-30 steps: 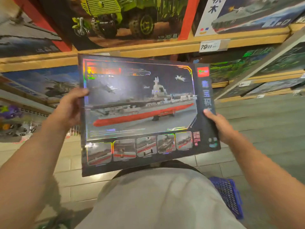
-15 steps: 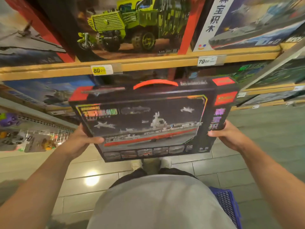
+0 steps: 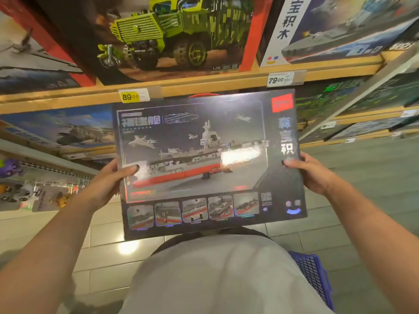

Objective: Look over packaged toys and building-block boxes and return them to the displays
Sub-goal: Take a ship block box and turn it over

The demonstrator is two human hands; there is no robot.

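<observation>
- A warship building-block box point(image 3: 204, 164) is held flat-on before the shelves, near the person's chest.
- The left hand point(image 3: 106, 184) and right hand point(image 3: 310, 173) each pinch a side edge, thumbs on the front.
- Risk: the glossy box could slip from these edge pinches and drop to the floor.
- A blue basket point(image 3: 315, 277) sits near right; its contents are hidden.

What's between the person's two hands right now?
In the head view, the dark aircraft-carrier box spans the gap; left hand and right hand grip its side edges.
</observation>
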